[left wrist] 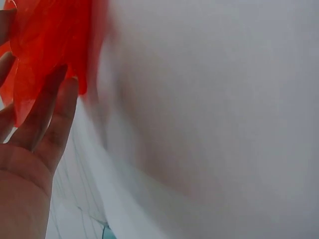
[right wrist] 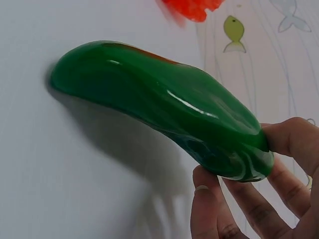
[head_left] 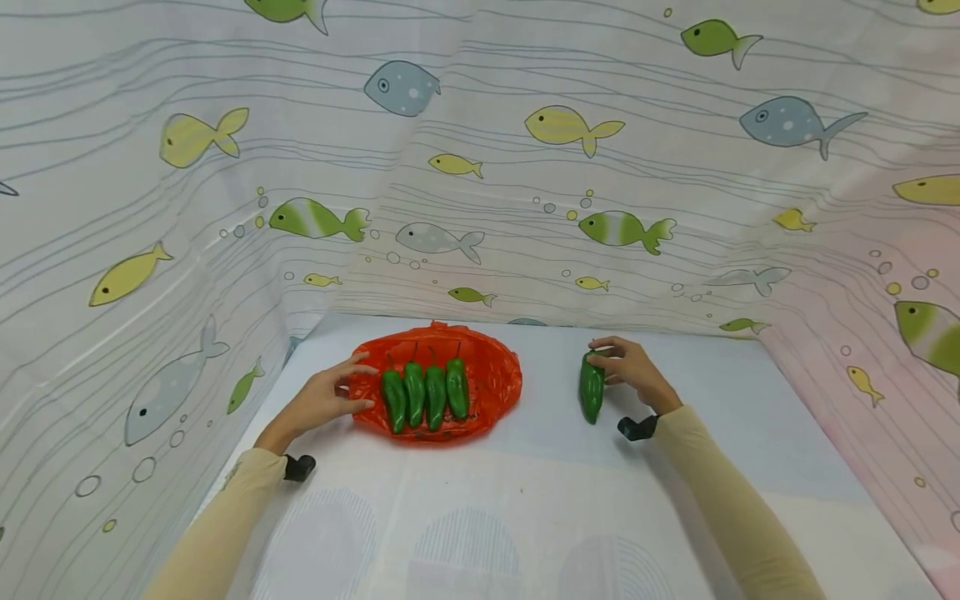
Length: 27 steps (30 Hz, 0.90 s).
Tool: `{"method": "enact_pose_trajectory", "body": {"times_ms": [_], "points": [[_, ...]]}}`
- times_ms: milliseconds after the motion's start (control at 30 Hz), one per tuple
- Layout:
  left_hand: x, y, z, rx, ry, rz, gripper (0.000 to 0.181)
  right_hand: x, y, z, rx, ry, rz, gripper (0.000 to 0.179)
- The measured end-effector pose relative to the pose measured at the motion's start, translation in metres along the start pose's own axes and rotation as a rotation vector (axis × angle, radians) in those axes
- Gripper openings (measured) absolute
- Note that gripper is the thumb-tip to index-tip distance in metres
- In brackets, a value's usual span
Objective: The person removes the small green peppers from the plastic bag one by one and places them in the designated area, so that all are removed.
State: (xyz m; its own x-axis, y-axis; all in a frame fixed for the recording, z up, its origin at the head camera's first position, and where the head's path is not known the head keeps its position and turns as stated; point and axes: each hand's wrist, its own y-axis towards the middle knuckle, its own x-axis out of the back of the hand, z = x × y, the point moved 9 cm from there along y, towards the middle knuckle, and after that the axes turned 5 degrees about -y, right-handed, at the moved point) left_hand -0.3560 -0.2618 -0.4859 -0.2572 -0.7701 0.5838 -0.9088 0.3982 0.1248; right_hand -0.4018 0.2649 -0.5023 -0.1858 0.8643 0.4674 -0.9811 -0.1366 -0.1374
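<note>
On a flattened red plastic bag (head_left: pixel 495 375), several green peppers (head_left: pixel 435 396) lie side by side, stems pointing away. My left hand (head_left: pixel 318 404) is at the bag's left edge with fingers spread and relaxed; in the left wrist view its fingers (left wrist: pixel 60 114) touch the red plastic (left wrist: pixel 55 35). Off to the right of the bag, my right hand (head_left: pixel 630 367) pinches another green pepper (head_left: pixel 592 387) by its stem end. The right wrist view shows this pepper (right wrist: pixel 149 94) tilted, its tip low at the white surface and the stem end raised between thumb and fingers.
A white table (head_left: pixel 540 500) with pale round prints lies under everything. Fish-patterned cloth (head_left: pixel 480 192) stands up behind it and along both sides. A dark wrist camera (head_left: pixel 300 467) is on the left wrist and another camera (head_left: pixel 637 428) on the right.
</note>
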Motion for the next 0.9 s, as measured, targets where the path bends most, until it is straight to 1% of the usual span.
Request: {"method": "enact_pose_trajectory", "body": {"times_ms": [233,400,500,733,900], "points": [[0.000,0.002,-0.001,0.003,0.006,-0.001,0.053,-0.012,0.005,0.002,-0.016,-0.006,0.021,0.051],[0.000,0.004,0.001,0.011,0.008,0.005,0.054,-0.016,0.006,0.000,-0.023,-0.016,0.031,0.052],[-0.001,0.004,0.001,0.012,0.006,0.006,0.054,-0.018,0.008,-0.003,-0.034,-0.014,0.034,0.051],[-0.001,0.003,0.000,0.007,0.015,0.002,0.054,-0.020,0.011,-0.007,-0.026,-0.031,0.022,0.051],[-0.002,0.003,-0.001,0.002,0.012,0.006,0.055,-0.021,0.010,-0.009,-0.030,-0.042,0.013,0.047]]}}
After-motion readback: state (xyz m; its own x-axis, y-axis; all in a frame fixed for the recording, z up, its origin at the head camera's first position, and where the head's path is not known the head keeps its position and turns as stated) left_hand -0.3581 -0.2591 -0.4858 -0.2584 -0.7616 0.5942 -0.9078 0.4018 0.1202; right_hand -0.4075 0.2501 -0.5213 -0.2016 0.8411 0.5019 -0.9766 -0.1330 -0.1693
